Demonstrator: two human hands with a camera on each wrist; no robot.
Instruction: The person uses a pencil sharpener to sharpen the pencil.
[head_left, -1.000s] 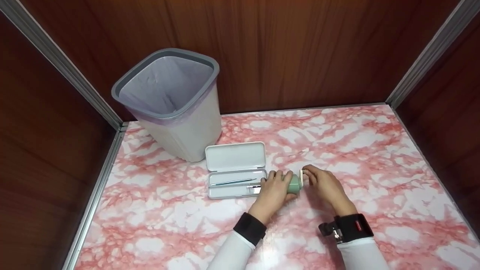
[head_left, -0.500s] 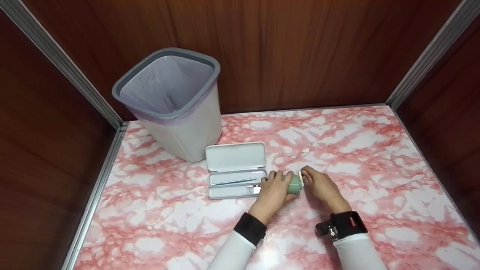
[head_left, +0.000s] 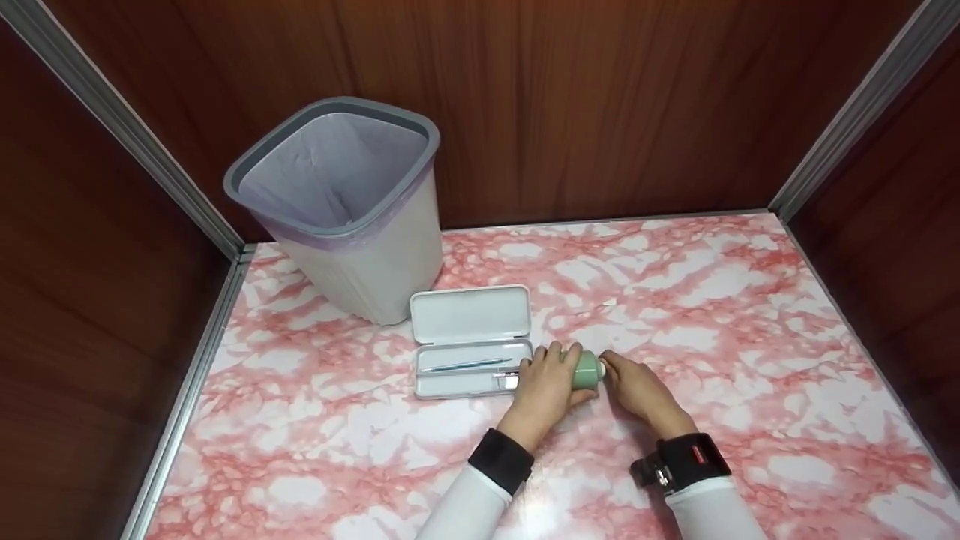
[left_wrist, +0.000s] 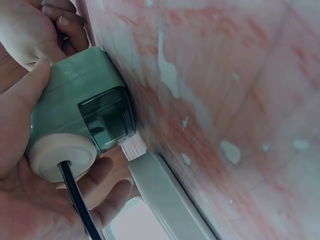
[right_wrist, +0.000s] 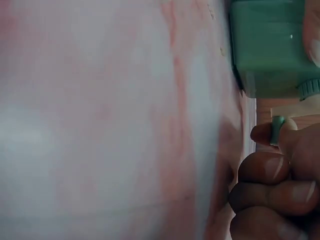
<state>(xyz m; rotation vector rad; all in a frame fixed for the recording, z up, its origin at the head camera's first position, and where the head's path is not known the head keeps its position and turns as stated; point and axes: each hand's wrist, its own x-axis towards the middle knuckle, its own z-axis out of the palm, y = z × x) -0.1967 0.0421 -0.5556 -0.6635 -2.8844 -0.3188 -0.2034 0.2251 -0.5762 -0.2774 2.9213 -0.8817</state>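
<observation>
My left hand (head_left: 544,386) grips a green crank pencil sharpener (head_left: 586,371) on the table, right of the open pencil case (head_left: 435,386). The left wrist view shows a dark pencil (left_wrist: 75,195) sticking into the round cream front (left_wrist: 42,160) of the sharpener; a dark see-through shavings drawer (left_wrist: 110,117) sits in its side. On the sharpener's other end, my right hand (head_left: 641,390) pinches the small green knob (right_wrist: 276,127) of the cream crank (right_wrist: 290,111) between thumb and finger, other fingers curled. A blue pencil (head_left: 466,365) lies in the case.
A tall bin (head_left: 405,247) with a grey rim and a purple-tinted liner stands behind the case at the left. Wood-look panels (head_left: 600,112) enclose the back and sides of the red-and-white marbled table (head_left: 712,300). A small clear item (head_left: 506,380) sits in the case's right end.
My right hand has moved slightly left and down with the crank, which shows less above the hand now. The left hand and sharpener stay nearly in place.
</observation>
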